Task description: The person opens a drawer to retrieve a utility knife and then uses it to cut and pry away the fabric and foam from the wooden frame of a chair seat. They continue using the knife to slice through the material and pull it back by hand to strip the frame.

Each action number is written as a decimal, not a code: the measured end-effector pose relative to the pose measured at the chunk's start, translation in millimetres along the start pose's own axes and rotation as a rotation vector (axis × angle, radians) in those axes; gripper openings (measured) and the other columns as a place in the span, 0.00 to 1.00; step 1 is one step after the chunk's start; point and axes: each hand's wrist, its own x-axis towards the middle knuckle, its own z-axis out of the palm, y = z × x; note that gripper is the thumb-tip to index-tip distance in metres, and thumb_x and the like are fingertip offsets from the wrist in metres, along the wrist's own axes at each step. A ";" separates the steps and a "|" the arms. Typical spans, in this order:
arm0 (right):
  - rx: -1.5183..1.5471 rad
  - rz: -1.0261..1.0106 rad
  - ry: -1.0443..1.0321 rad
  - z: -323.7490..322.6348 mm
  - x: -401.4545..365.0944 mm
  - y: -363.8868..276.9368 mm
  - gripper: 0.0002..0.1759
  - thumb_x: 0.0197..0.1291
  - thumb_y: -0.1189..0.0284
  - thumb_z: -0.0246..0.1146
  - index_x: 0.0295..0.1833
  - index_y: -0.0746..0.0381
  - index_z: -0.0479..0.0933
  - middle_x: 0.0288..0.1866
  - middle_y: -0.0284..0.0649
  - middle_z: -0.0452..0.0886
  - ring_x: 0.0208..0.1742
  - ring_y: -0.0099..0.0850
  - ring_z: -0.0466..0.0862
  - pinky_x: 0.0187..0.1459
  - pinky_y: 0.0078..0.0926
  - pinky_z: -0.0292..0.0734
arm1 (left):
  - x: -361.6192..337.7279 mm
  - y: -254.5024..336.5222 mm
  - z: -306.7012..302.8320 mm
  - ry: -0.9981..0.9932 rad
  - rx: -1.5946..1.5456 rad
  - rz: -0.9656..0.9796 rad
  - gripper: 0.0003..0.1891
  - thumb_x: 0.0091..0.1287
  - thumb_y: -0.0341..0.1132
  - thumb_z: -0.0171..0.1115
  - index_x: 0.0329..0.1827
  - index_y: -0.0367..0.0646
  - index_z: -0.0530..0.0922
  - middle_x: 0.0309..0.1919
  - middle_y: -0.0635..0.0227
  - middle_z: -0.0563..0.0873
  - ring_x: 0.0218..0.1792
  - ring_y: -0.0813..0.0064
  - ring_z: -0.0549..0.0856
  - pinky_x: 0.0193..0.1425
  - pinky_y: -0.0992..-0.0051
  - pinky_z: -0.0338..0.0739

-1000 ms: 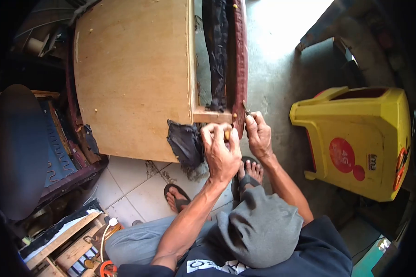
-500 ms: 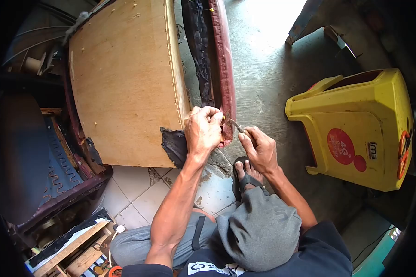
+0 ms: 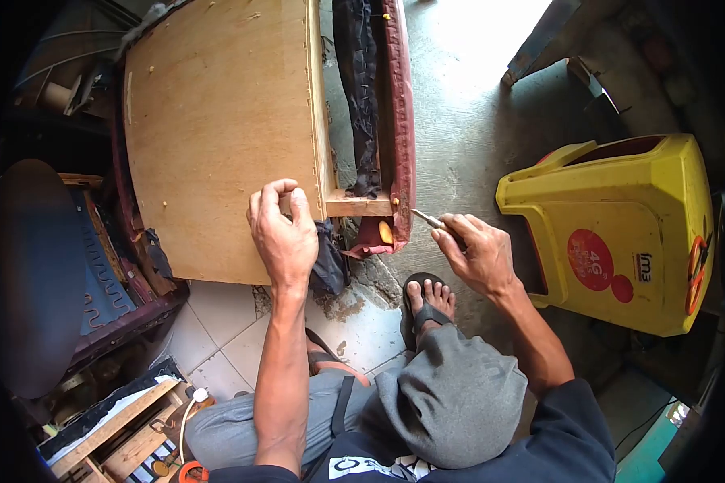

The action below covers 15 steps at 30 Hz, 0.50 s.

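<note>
My right hand [image 3: 482, 251] is closed around a slim metal-tipped tool [image 3: 431, 219] at center, its tip just beside the maroon upholstered rail [image 3: 403, 145]. I see my left hand [image 3: 284, 241] with thumb and forefinger apart, over the lower-right corner of the plywood panel [image 3: 225, 137]; I can't tell whether it touches the wood. A wooden crosspiece [image 3: 358, 207] bridges panel and rail, with black fabric [image 3: 364, 105] hanging in the gap above it and a small yellow piece [image 3: 386, 233] below. A sandaled foot [image 3: 432, 296] sits under the tool. The yellow plastic stool [image 3: 652, 209] blocks the right side, orange-handled scissors [image 3: 695, 278] against it. A spring-lined frame [image 3: 105, 282] crowds the left.
</note>
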 end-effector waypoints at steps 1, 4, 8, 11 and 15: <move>0.016 -0.005 0.023 3.0 -1.9 1.4 0.12 0.71 0.61 0.70 0.48 0.58 0.86 0.34 0.39 0.87 0.30 0.40 0.89 0.31 0.39 0.83 | -1.8 1.3 -2.2 -0.031 -0.023 -0.063 0.08 0.74 0.31 0.65 0.51 0.38 0.83 0.47 0.57 0.84 0.52 0.58 0.84 0.61 0.60 0.78; 0.044 -0.008 0.052 5.7 -3.0 2.8 0.12 0.70 0.62 0.71 0.48 0.58 0.87 0.34 0.39 0.87 0.29 0.40 0.88 0.31 0.37 0.83 | -5.5 -0.1 -0.9 -0.004 -0.035 -0.075 0.08 0.73 0.31 0.65 0.51 0.38 0.83 0.48 0.57 0.84 0.55 0.57 0.82 0.64 0.59 0.76; 0.048 -0.005 0.002 -1.0 -0.8 1.2 0.12 0.70 0.62 0.71 0.48 0.58 0.87 0.33 0.39 0.86 0.29 0.39 0.88 0.31 0.37 0.83 | -2.6 -3.7 2.7 0.031 0.023 -0.013 0.09 0.72 0.30 0.65 0.51 0.38 0.83 0.50 0.56 0.83 0.58 0.55 0.81 0.68 0.58 0.73; 0.055 -0.032 0.034 0.1 1.9 3.7 0.11 0.70 0.62 0.71 0.48 0.58 0.87 0.32 0.39 0.86 0.28 0.39 0.88 0.31 0.37 0.83 | 4.6 -17.7 0.9 0.095 0.150 0.027 0.12 0.72 0.31 0.65 0.57 0.40 0.81 0.61 0.54 0.80 0.67 0.56 0.76 0.75 0.54 0.69; 0.062 -0.062 -0.035 -2.4 5.0 6.9 0.13 0.68 0.67 0.73 0.52 0.64 0.87 0.33 0.42 0.86 0.27 0.36 0.86 0.30 0.33 0.81 | 36.4 -66.8 -23.0 0.260 0.216 -0.201 0.19 0.74 0.36 0.64 0.65 0.42 0.79 0.68 0.52 0.76 0.71 0.53 0.73 0.78 0.52 0.67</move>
